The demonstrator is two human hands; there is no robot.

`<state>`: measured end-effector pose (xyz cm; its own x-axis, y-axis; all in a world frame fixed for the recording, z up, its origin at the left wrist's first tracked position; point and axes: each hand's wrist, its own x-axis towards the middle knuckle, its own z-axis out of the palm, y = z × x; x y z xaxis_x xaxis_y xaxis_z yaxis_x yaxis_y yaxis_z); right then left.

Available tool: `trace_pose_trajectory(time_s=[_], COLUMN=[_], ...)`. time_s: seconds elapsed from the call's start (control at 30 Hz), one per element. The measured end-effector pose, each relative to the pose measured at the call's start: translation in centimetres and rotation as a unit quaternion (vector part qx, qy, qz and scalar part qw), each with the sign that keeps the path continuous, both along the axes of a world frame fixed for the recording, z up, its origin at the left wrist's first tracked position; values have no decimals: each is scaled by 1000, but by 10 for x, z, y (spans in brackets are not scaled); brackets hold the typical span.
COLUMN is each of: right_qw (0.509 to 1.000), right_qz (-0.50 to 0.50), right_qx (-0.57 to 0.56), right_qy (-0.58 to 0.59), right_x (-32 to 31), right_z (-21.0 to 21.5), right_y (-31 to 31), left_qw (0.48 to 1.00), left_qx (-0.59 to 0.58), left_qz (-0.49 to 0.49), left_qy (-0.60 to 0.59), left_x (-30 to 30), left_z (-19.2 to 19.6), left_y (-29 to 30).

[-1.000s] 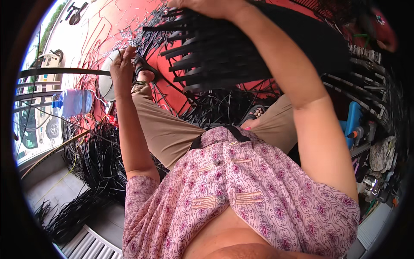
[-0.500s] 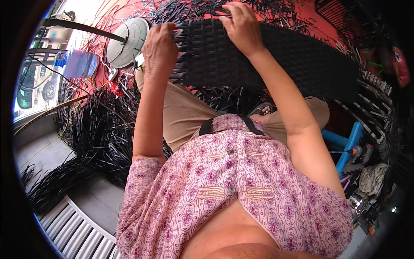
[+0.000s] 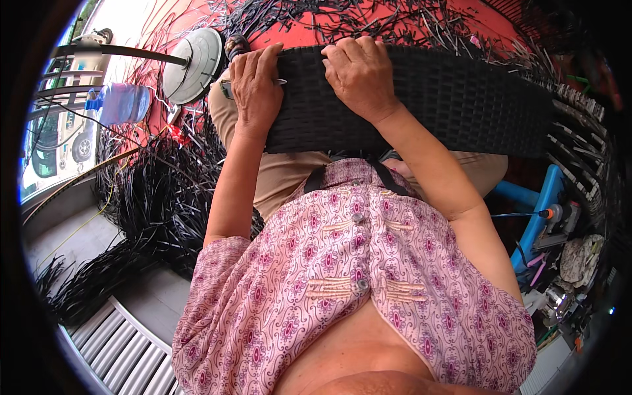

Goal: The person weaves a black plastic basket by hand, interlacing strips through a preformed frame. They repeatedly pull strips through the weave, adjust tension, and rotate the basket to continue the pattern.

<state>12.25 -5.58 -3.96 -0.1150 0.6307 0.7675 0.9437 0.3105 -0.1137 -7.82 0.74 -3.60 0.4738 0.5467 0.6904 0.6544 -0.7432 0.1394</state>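
A long black woven panel [image 3: 454,99] of flat strips lies crosswise over my lap, its far edge raised. My left hand [image 3: 257,89] is closed at the panel's left end, with its fingers curled at the far edge. A thin metallic piece [image 3: 227,89] shows beside that hand, and a pale tip pokes out on its other side; the palm hides the rest, so I cannot tell its kind. My right hand [image 3: 362,76] grips the same far edge farther right, fingers bent over it. The panel's underside is hidden.
Loose black strips [image 3: 158,191] are heaped at the left, and more are strewn over the red floor [image 3: 316,26]. A round grey base with a pole [image 3: 192,66] and a blue water bottle [image 3: 125,102] stand at the upper left. A blue frame [image 3: 543,214] with tools is at the right.
The panel has come nearer my body, and its loose strip ends at the left are now covered or out of sight. My right hand has moved down and closed over the edge.
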Motion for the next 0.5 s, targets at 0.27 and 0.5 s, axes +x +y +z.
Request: trace_pose_trajectory(time_s=[0.27,0.5], right_qw=[998,996], right_qz=[30,71], right_qx=[-47,-32], right_qy=[16,48], right_x=[-2,9], right_z=[5,-4], right_y=[-19,-29], left_qw=[999,998], left_qx=[-26,-37], left_qz=[-4,35], left_qy=[18,46], left_x=[1,-2], left_z=[10,1], left_y=[-23,-32])
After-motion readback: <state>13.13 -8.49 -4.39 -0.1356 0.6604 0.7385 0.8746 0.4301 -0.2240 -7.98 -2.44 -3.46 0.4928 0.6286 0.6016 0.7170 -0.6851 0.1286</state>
